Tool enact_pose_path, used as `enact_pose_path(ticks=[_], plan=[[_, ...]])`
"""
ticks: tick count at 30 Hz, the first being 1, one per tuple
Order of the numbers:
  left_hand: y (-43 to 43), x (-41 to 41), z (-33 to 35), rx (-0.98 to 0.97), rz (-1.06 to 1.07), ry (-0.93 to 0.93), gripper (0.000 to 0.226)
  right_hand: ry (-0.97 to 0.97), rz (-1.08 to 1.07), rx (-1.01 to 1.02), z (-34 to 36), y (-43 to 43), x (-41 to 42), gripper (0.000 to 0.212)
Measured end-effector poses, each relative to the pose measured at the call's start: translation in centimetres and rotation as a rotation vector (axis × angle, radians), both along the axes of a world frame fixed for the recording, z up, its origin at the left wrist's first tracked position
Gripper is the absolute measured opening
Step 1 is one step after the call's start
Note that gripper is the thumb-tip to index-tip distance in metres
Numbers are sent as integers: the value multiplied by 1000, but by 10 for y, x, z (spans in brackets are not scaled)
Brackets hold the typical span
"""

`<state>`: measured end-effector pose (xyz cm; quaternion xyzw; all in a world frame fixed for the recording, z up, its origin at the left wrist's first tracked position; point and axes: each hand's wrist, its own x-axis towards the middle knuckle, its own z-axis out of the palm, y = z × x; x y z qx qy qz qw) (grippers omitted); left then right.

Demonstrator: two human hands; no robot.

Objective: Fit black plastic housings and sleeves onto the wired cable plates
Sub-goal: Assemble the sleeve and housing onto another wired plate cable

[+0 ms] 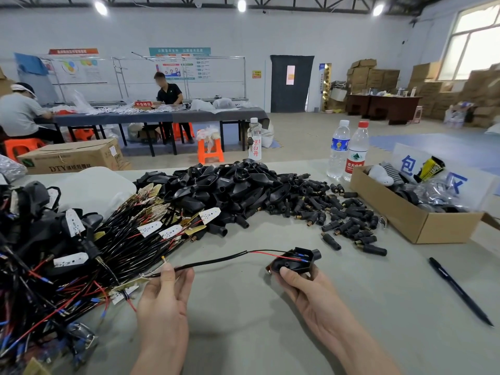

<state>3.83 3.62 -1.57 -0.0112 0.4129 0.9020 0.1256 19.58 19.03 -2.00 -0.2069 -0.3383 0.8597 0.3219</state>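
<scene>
left hand (pixel 165 299), palm up, pinches a black cable (pixel 216 262) between thumb and forefinger, other fingers loosely spread. right hand (pixel 308 290) grips a black housing (pixel 292 262) over the grey table (pixel 257 320), thumb on its rim, fingers curled beneath; the cable's red and blue wires run into it. tangle of wired plates (pixel 81 253) at left. housing pile (pixel 224 185) centre, behind. cardboard box (pixel 405 220) at right. loose sleeves (pixel 343 215) between pile and box. pen (pixel 460 290) far right.

White walls (pixel 243 31) under a steel-truss ceiling (pixel 297 0) with three lit lamps (pixel 241 5). Dark door (pixel 290 83) centre, bright window (pixel 476 41) right, stacked cartons (pixel 373 75) between. Long grey worktable (pixel 113 119), orange stools (pixel 209 152), pale floor (pixel 311 131).
</scene>
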Motion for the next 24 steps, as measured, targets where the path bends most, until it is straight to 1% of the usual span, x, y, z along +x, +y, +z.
enact_pose_path(ticks=[5, 9, 14, 17, 19, 21, 24], plan=[[-1, 0, 1, 11, -5, -23, 19, -66, -4, 33, -2, -1, -1, 40], [-3, 0, 1, 2, -30, -32, 20, -111, -25, 74, -3, -2, -3, 34], [0, 2, -3, -61, -64, -36, 22, -83, -33, 61, -2, -3, -5, 36], [2, 1, -3, -47, -115, -6, 16, -77, -10, 67, -1, -8, -6, 37], [3, 1, -3, -41, -150, 15, 11, -76, 11, 77, -2, -10, -7, 42], [6, 6, -3, -39, -176, 15, 9, -78, 43, 99, -4, -14, -8, 52], [11, 12, -2, -49, -187, 34, 12, -146, 125, 222, -7, -21, -13, 60]])
